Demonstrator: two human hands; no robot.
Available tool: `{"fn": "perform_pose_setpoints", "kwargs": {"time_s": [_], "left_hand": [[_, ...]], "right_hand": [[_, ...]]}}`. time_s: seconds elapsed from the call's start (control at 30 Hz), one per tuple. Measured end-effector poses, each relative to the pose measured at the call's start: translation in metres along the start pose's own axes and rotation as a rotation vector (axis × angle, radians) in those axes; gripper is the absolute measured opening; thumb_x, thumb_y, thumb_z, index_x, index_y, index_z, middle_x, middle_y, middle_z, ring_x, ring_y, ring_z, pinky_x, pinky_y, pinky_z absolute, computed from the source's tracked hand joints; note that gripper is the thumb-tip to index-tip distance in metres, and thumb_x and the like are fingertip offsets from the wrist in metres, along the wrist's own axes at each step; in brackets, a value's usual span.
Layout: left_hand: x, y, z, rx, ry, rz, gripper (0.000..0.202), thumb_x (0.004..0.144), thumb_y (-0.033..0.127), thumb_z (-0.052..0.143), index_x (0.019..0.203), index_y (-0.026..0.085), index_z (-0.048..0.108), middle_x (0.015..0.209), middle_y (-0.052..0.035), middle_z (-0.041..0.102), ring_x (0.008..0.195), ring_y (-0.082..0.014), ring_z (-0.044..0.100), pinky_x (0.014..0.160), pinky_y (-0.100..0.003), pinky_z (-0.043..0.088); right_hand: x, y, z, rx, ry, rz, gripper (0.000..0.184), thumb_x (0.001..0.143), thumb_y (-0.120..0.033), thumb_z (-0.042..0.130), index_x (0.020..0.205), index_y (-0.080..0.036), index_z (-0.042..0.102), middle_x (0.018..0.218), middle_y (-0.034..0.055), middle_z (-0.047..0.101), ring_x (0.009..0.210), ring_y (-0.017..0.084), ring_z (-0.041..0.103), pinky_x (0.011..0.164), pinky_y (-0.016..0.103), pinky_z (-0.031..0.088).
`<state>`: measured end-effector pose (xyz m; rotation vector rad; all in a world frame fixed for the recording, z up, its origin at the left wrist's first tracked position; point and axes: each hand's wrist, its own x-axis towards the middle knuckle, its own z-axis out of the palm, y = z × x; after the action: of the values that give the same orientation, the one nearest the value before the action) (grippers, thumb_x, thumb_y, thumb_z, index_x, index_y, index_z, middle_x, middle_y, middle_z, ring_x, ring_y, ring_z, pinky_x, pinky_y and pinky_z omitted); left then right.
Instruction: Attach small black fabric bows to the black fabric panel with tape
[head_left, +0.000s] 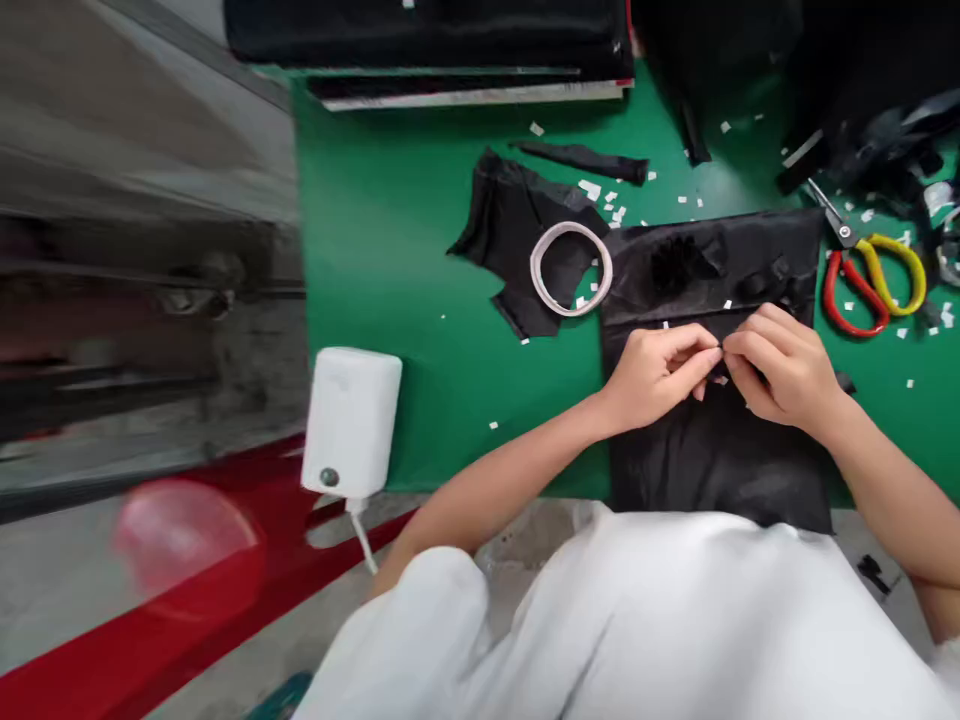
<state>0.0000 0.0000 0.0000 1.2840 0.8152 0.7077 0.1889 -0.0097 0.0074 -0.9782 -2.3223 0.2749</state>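
A black fabric panel (712, 450) lies flat on the green table (420, 260), its near edge hanging over the table front. My left hand (660, 372) and my right hand (780, 365) meet above its middle, fingertips pinched together on something tiny and pale that I cannot make out. Both hands rest on the fabric. A roll of white tape (570, 268) lies just left of the panel's top corner, partly on a loose black fabric scrap (517, 235).
Scissors with red and yellow handles (870, 275) lie right of the panel. Small white paper bits litter the table. A stack of black material (435, 45) sits at the back, more dark items at the far right. A white box (351, 420) hangs at the table's left front edge.
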Motion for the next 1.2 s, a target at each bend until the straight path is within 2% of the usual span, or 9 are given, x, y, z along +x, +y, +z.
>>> {"fn": "perform_pose_setpoints", "kwargs": {"time_s": [0.13,0.53,0.8,0.97,1.1,1.2], "left_hand": [[-0.001,0.003,0.000,0.001,0.008,0.011,0.017,0.089,0.025,0.064,0.078,0.013,0.061,0.058,0.0050,0.059,0.047,-0.0035,0.056,0.052,-0.014,0.046],[0.000,0.000,-0.001,0.140,0.020,0.091,0.018,0.091,0.024,0.057,0.077,0.014,0.062,0.062,0.0028,0.060,0.049,-0.0054,0.058,0.052,-0.016,0.046],[-0.001,-0.002,0.001,-0.012,0.035,0.010,0.020,0.093,0.031,0.058,0.082,0.015,0.060,0.067,0.0027,0.062,0.050,-0.0050,0.059,0.051,-0.016,0.048],[0.000,-0.005,0.001,-0.195,0.106,-0.049,0.033,0.093,0.047,0.060,0.087,0.015,0.056,0.075,-0.0010,0.069,0.054,-0.0067,0.063,0.048,-0.016,0.050],[0.003,-0.006,0.001,-0.298,0.144,-0.067,0.037,0.090,0.051,0.064,0.087,0.016,0.053,0.079,-0.0022,0.072,0.056,-0.0079,0.067,0.049,-0.016,0.053],[0.004,-0.005,0.000,-0.325,0.152,-0.086,0.039,0.088,0.052,0.066,0.086,0.015,0.053,0.078,-0.0023,0.073,0.055,-0.0081,0.067,0.050,-0.017,0.054]], "right_hand": [[-0.001,0.000,-0.001,0.020,0.005,0.014,0.012,0.089,-0.010,0.053,0.086,-0.021,0.054,0.069,0.0033,0.055,0.066,0.019,0.043,0.059,0.032,0.041],[-0.001,-0.003,0.003,0.142,0.052,0.104,0.016,0.088,-0.007,0.053,0.083,-0.022,0.050,0.066,-0.0001,0.050,0.064,0.016,0.041,0.059,0.029,0.039],[0.002,-0.005,0.001,0.070,0.140,0.161,0.021,0.083,-0.003,0.056,0.080,-0.022,0.049,0.063,-0.0011,0.052,0.062,0.014,0.042,0.057,0.027,0.040],[0.000,0.000,-0.004,-0.055,0.135,0.077,0.020,0.078,-0.008,0.062,0.072,-0.022,0.050,0.060,-0.0008,0.052,0.062,0.015,0.042,0.055,0.028,0.039],[-0.001,0.003,-0.006,-0.173,0.047,-0.010,0.020,0.080,-0.013,0.063,0.066,-0.022,0.051,0.059,-0.0001,0.055,0.061,0.016,0.041,0.053,0.030,0.037],[-0.001,0.005,-0.007,-0.183,-0.001,-0.053,0.016,0.080,-0.011,0.059,0.069,-0.022,0.054,0.060,0.0009,0.057,0.061,0.016,0.041,0.054,0.031,0.038]]}}
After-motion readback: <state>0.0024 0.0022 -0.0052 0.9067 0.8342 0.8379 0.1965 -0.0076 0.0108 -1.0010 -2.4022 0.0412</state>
